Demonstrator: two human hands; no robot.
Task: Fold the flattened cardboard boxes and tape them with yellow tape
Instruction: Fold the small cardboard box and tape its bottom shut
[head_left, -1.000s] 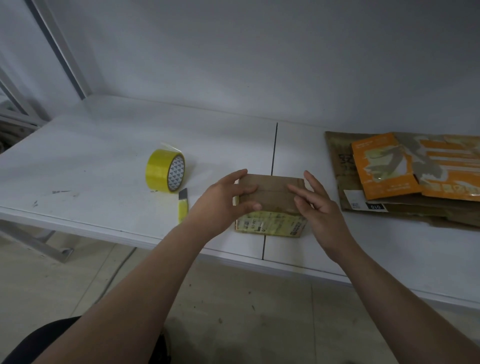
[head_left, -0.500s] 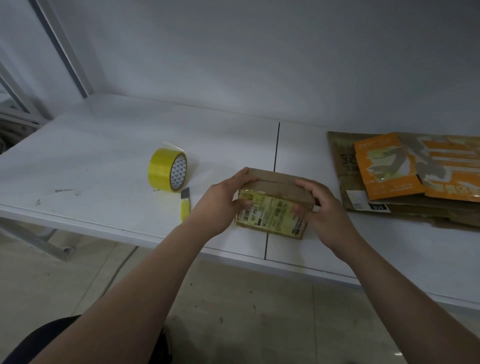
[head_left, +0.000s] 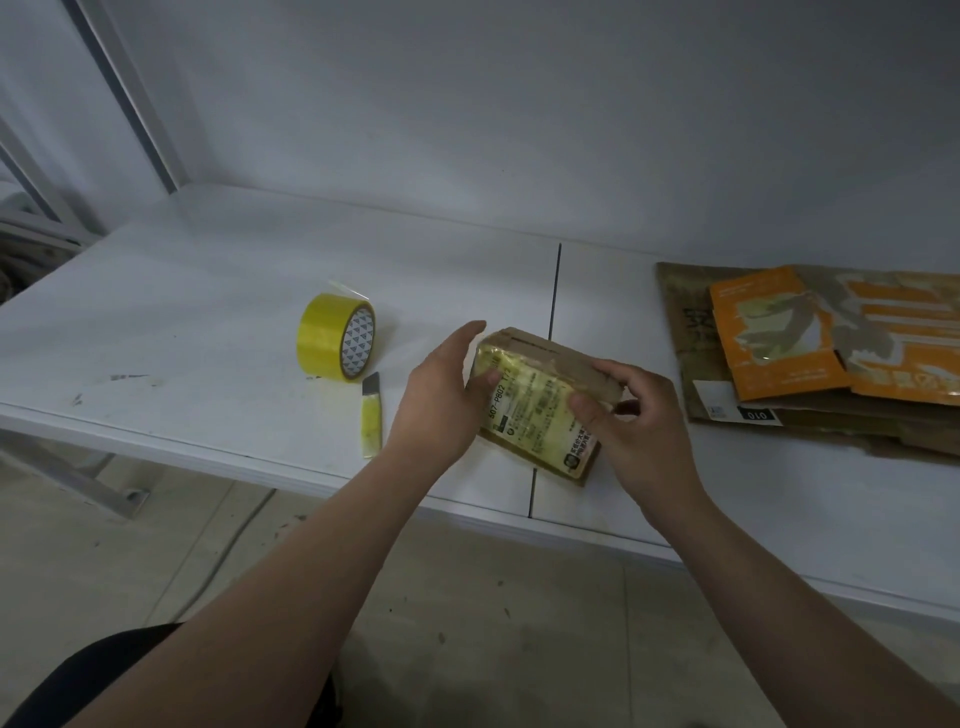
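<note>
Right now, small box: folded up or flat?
Folded up: small box shows top face and labelled side, between left hand and right hand.

A yellow-tinted shipping label (head_left: 535, 410) on the small cardboard box (head_left: 566, 354) is showing the code "507-P802" along its left edge. The characters after it and the remaining fine print are staying too small to read. On the flattened cardboard stack (head_left: 681, 312), a black patch (head_left: 757, 415) on a white sticker (head_left: 719, 397) is displaying "010", upside down.
</note>
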